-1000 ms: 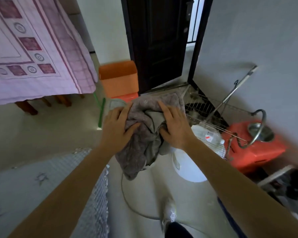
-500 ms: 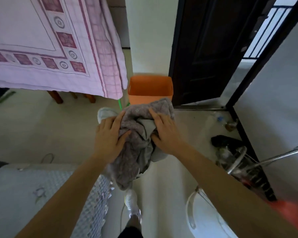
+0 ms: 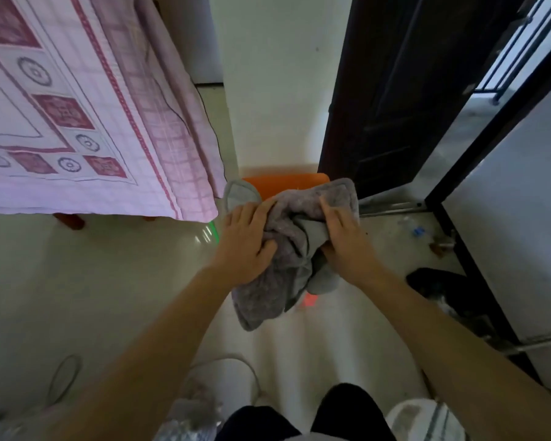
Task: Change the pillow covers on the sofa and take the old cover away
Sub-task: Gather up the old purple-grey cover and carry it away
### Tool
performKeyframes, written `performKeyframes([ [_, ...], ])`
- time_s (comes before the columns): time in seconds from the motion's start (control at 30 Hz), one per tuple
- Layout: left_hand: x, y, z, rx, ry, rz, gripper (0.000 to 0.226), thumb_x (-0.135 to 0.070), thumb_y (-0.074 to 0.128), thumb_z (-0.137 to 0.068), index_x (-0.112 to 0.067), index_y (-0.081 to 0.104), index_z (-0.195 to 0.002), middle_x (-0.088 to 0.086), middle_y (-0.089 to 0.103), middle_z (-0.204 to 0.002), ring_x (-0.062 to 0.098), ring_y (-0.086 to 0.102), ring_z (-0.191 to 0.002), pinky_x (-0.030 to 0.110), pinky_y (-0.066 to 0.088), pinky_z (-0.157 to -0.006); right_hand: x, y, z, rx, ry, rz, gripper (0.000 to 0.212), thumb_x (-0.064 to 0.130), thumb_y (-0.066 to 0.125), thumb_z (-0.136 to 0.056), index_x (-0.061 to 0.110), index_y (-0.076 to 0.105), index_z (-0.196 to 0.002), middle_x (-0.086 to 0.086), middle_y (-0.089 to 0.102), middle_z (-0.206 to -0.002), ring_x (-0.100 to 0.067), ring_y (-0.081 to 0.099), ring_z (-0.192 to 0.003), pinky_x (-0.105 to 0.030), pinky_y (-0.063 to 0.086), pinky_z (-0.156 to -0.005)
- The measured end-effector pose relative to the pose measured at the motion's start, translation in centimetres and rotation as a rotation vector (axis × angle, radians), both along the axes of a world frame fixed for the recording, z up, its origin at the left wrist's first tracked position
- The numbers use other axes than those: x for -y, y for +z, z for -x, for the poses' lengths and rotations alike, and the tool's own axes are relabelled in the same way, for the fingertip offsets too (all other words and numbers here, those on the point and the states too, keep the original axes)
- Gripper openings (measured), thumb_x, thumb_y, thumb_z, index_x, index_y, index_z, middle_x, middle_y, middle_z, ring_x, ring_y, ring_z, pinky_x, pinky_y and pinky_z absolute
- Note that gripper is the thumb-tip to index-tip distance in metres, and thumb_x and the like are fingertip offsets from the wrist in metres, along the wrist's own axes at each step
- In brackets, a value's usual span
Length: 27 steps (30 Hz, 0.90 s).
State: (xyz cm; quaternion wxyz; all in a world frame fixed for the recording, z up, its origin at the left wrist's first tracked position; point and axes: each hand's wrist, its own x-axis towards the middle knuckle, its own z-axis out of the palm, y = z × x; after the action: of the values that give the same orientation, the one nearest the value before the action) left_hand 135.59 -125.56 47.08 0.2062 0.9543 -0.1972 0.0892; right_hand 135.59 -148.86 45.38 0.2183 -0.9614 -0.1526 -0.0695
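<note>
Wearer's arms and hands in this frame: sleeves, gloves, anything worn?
Left hand and right hand are bare: no gloves, rings or watch visible. Left forearm and right forearm are uncovered to the frame edge; no sleeve shows.

orange bin [image 3: 285, 183] mostly hidden behind grey cover [image 3: 268, 294] (contents unseen)

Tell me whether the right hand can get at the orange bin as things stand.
Probably not as is: the right hand grips the bundled grey cover, which hangs between it and the orange bin. Nothing else appears to block the way.
</note>
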Motion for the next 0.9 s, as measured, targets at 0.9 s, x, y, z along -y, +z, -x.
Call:
performKeyframes([
  [0.9,2.9,-26.3,-21.8,-0.501,0.336,-0.301,0.072,-0.063,0.033,-0.095,-0.025,0.018,-0.155,0.02,0.008,-0.161,0.039,0.005,-0.148,0.062,0.01,-0.115,2.7,-26.0,-24.9,-0.477,-0.024,0.111,0.069,0.037,0.058,-0.094,0.015,0.027,-0.152,-0.021,0.029,-0.153,-0.042,0.042,-0.133,-0.05,0.045,-0.102],
])
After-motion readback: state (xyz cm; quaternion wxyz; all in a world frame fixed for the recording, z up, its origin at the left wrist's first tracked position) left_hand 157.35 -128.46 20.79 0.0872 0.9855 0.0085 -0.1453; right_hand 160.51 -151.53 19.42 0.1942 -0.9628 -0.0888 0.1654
